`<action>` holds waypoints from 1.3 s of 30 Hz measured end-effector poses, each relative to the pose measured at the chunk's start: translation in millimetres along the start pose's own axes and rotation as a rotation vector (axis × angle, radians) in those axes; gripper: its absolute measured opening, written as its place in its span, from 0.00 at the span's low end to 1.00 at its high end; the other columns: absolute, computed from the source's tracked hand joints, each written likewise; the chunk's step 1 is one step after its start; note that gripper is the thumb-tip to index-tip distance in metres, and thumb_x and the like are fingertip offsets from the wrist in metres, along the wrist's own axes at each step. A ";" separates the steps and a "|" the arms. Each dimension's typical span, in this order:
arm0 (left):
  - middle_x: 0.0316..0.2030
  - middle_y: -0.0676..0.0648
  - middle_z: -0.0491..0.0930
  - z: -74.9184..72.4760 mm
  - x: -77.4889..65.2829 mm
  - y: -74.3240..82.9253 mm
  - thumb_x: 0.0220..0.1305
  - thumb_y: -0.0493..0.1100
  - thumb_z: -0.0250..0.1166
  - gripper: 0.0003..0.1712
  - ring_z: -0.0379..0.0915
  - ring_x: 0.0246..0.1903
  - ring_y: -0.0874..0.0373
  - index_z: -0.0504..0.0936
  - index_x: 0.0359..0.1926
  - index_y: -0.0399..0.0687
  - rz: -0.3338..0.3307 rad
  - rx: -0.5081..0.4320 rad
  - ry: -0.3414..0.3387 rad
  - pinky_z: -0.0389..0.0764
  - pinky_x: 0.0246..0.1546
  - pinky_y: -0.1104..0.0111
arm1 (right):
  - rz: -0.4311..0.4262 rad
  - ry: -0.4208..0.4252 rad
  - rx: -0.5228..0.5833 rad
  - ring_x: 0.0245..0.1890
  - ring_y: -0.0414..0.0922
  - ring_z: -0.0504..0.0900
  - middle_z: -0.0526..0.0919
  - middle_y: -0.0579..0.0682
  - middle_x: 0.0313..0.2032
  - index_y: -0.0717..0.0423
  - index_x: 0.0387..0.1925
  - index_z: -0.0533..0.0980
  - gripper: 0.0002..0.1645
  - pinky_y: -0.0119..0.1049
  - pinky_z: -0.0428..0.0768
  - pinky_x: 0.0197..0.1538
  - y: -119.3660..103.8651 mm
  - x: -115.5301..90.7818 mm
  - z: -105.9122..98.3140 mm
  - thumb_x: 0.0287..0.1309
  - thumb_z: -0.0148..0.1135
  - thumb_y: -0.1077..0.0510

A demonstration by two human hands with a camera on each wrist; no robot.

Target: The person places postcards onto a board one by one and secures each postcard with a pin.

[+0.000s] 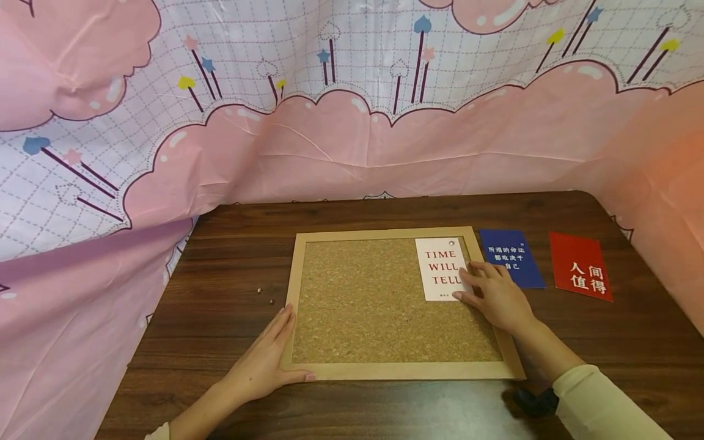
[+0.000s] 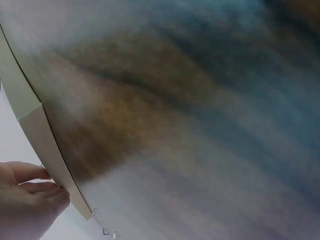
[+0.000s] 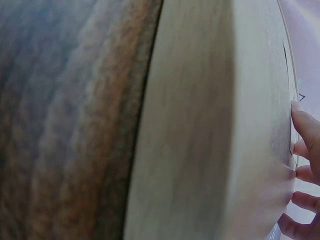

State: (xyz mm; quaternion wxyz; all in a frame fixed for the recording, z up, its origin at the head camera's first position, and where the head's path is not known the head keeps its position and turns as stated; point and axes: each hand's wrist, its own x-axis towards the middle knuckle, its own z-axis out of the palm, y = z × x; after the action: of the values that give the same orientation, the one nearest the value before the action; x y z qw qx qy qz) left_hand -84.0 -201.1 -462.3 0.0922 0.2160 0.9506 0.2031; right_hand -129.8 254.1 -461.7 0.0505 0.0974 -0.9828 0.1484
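Fingers spread and slightly bent, the right hand (image 1: 499, 298) touches the white card (image 1: 437, 269) on the far right of the corkboard (image 1: 374, 324). Straight-fingered, the left hand (image 1: 265, 359) braces the board's near-left corner, thumb splayed.

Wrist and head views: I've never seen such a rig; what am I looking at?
No machine: someone works bare-handed. The wide picture comes from a camera on the head; the blurry close-ups, from a camera on each wrist. On the brown table lie a framed cork board, a blue card, a red card and two tiny round items. The left grip rests against the board's frame. The right grip touches a white card reading "TIME WILL TELL", lying on the cork; whether it pinches the card is unclear.
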 end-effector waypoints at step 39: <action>0.75 0.37 0.48 -1.7 0.3 3.1 0.42 0.75 0.69 0.69 0.47 0.74 0.42 0.55 0.72 0.32 0.021 0.034 0.023 0.66 0.66 0.49 | 0.022 0.028 0.047 0.52 0.67 0.75 0.76 0.70 0.53 0.63 0.55 0.78 0.35 0.61 0.76 0.49 7.4 9.1 -23.7 0.50 0.73 0.46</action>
State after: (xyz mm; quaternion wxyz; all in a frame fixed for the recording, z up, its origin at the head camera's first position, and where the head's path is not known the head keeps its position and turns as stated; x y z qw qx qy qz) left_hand -83.6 -199.0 -459.5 0.0755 0.2250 0.9526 0.1905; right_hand -138.5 266.6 -440.1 0.0603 0.0857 -0.9793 0.1733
